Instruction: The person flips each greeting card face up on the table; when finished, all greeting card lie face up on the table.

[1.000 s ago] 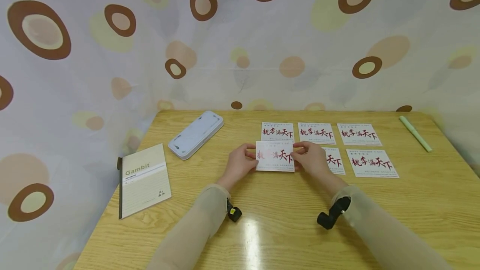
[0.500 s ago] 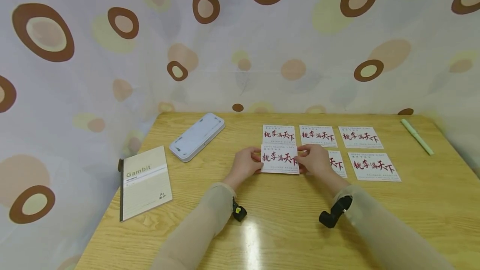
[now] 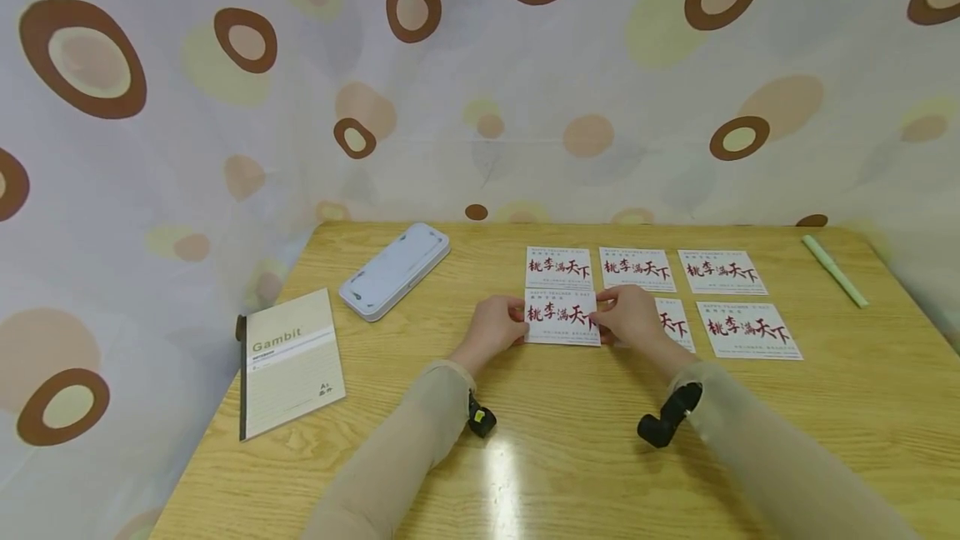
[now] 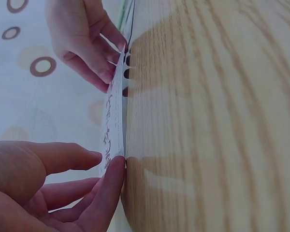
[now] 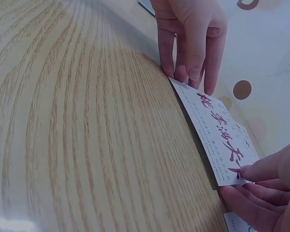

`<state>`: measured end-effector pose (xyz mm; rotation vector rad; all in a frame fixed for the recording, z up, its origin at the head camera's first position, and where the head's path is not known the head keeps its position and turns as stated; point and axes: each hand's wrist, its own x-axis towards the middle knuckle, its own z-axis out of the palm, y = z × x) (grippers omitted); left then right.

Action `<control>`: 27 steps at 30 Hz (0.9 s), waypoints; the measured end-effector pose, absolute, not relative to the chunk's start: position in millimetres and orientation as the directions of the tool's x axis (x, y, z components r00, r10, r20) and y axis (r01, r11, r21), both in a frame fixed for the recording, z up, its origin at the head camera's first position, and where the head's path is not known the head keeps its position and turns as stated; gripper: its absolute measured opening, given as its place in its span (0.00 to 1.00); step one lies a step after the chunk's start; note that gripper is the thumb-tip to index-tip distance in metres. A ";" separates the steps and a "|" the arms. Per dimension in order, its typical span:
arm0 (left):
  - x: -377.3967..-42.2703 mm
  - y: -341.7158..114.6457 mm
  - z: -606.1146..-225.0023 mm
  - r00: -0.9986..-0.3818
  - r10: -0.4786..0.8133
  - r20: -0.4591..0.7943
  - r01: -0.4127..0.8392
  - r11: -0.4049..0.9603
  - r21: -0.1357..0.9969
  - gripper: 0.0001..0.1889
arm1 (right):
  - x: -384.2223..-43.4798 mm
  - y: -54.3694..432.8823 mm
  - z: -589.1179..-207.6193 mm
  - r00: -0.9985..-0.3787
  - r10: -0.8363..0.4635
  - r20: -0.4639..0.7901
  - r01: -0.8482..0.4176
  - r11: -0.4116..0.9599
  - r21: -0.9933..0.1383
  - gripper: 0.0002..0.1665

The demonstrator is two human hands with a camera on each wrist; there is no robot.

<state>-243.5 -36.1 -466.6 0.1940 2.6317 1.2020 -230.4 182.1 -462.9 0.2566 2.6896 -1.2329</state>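
Note:
A white card with red Chinese lettering (image 3: 562, 319) is between my two hands, low over the wooden table or resting on it. My left hand (image 3: 491, 330) pinches its left edge between thumb and fingers. At the opposite edge, my right hand (image 3: 633, 319) holds it with the thumb on top, fingers underneath, as the right wrist view shows. Directly behind lies a matching card (image 3: 558, 268), its near edge close to the held one. Part of another card (image 3: 677, 327) is hidden by my right hand.
More matching cards lie flat: back middle (image 3: 637, 271), back right (image 3: 722, 272) and front right (image 3: 748, 330). A light green pen (image 3: 834, 270) lies at far right. On the left are a pale blue pencil case (image 3: 395, 271) and a Gambit notebook (image 3: 292, 363). A patterned curtain (image 3: 450, 90) hangs behind.
Both hands have shifted slightly right with the card. It lowered from overlapping the view of the card behind to lining up just in front of it. Other things stay put.

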 end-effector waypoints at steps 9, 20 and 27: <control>-243.7 -36.5 -465.7 -0.953 0.232 -0.195 -0.015 0.606 0.796 0.22 | -232.7 181.9 -461.9 -0.975 0.047 -0.217 0.187 0.699 -0.690 0.26; -242.7 -37.7 -462.0 -0.939 0.252 -0.233 -0.036 0.604 0.796 0.23 | -233.8 179.5 -461.4 -0.977 0.012 -0.215 0.152 0.747 -0.648 0.27; -242.8 -38.8 -463.4 -0.935 0.273 -0.226 -0.009 0.618 0.786 0.24 | -234.3 179.7 -462.1 -0.975 0.009 -0.221 0.153 0.749 -0.645 0.27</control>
